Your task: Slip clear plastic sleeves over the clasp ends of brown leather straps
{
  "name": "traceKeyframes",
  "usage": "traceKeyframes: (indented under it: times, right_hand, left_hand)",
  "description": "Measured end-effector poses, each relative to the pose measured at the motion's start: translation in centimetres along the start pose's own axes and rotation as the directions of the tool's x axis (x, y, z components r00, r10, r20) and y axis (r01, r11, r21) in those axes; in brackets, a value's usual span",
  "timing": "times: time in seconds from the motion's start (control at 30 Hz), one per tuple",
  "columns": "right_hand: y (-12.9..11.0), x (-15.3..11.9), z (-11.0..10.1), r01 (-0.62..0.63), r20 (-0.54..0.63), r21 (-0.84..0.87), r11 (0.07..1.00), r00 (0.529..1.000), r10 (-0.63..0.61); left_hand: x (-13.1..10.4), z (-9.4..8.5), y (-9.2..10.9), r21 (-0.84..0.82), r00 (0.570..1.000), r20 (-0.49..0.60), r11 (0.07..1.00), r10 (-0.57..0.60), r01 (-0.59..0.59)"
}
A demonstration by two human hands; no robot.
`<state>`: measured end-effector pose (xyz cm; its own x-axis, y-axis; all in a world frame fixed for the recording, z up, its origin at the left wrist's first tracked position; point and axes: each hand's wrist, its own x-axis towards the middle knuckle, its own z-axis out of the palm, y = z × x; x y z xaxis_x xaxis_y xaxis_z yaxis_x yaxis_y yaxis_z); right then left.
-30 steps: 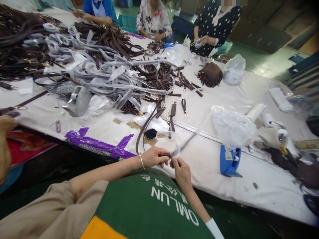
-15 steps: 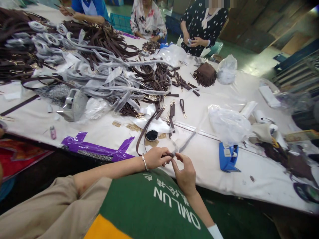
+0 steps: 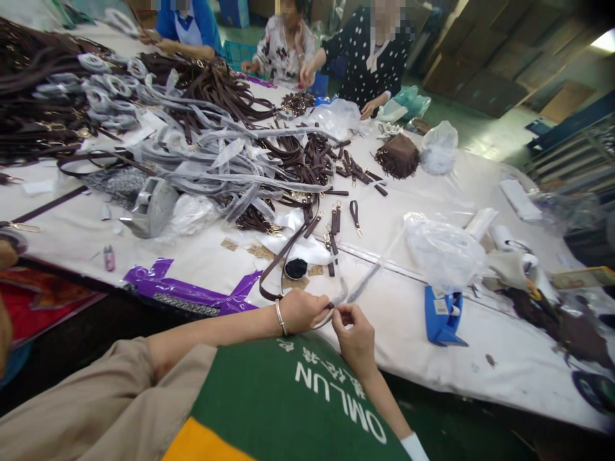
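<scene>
Left hand [image 3: 303,310] grips brown strap [image 3: 283,251], end toward right hand [image 3: 354,333], likely steadying it; right's fingertips bunched, can't tell on what, slack looping beyond left wrist.

Single head-worn view, looking forward and down from wearer's head. Green apron [image 3: 269,390] nearest, filling bottom edge. Left hand [image 3: 305,310] and right hand [image 3: 356,334] close, just below frame's middle. Counter [image 3: 398,336] crosses view obliquely, near edge sloping down rightward. Co-workers [image 3: 369,70] across it, farther off, along top. Brown boxes [image 3: 480,70] beyond, upper right.
</scene>
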<state>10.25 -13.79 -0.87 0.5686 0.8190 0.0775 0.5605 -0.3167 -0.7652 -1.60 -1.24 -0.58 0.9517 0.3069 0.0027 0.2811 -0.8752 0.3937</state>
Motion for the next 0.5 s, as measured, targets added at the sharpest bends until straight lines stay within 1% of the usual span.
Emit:
traceKeyframes:
  times: [0.07, 0.1, 0.17, 0.2, 0.23, 0.27, 0.3, 0.33, 0.37, 0.4, 0.43, 0.47, 0.5]
  right_hand:
    - [-0.2, 0.0, 0.2, -0.006, 0.033, 0.047, 0.999, 0.999, 0.004]
    - [-0.3, 0.0, 0.3, 0.001, 0.045, 0.056, 0.998, 0.999, -0.003]
    - [-0.2, 0.0, 0.4, 0.008, 0.058, 0.055, 0.998, 0.998, -0.011]
    - [-0.1, 0.1, 0.5, 0.005, 0.065, 0.054, 0.999, 0.998, -0.009]
    - [0.1, 0.1, 0.5, -0.001, 0.073, 0.056, 0.998, 0.997, -0.003]
    - [0.2, 0.1, 0.6, -0.014, 0.079, 0.064, 0.998, 0.997, 0.009]
    - [0.4, 0.2, 0.6, -0.035, 0.081, 0.077, 0.996, 0.996, 0.028]
    - [0.6, 0.2, 0.7, -0.06, 0.08, 0.091, 0.994, 0.995, 0.053]
    - [0.7, 0.2, 0.7, -0.084, 0.081, 0.102, 0.991, 0.994, 0.076]
    - [0.9, 0.2, 0.8, -0.103, 0.081, 0.107, 0.989, 0.992, 0.094]
    - [1.0, 0.2, 0.9, -0.113, 0.082, 0.103, 0.988, 0.991, 0.105]
    - [1.0, 0.3, 1.0, -0.112, 0.085, 0.09, 0.99, 0.991, 0.105]
    - [1.0, 0.3, 1.1, -0.098, 0.09, 0.067, 0.993, 0.992, 0.092]
  left_hand:
    - [0.1, 0.0, -0.1, -0.008, 1.0, 0.015, 1.0, 0.012, -0.012]
    - [0.2, 0.1, -0.1, -0.04, 1.0, 0.014, 0.999, -0.003, 0.004]
    - [0.3, 0.2, -0.3, -0.181, 0.997, 0.011, 0.98, -0.078, 0.079]
    - [0.4, 0.3, -0.3, -0.304, 0.992, 0.033, 0.944, -0.124, 0.128]
    - [0.4, 0.5, -0.5, -0.456, 0.984, 0.08, 0.873, -0.156, 0.176]
    - [0.5, 0.6, -0.6, -0.612, 0.977, 0.143, 0.761, -0.161, 0.215]
    - [0.5, 0.7, -0.8, -0.744, 0.97, 0.204, 0.623, -0.131, 0.24]
    - [0.4, 0.8, -1.0, -0.838, 0.966, 0.247, 0.484, -0.074, 0.252]
    - [0.4, 0.9, -1.2, -0.892, 0.964, 0.266, 0.375, -0.013, 0.251]
    - [0.4, 0.8, -1.5, -0.918, 0.964, 0.265, 0.314, 0.035, 0.241]
    - [0.4, 0.7, -1.7, -0.924, 0.964, 0.259, 0.308, 0.066, 0.227]
    - [0.5, 0.6, -1.8, -0.909, 0.963, 0.258, 0.357, 0.076, 0.216]
    - [0.6, 0.4, -1.9, -0.867, 0.963, 0.262, 0.454, 0.064, 0.205]
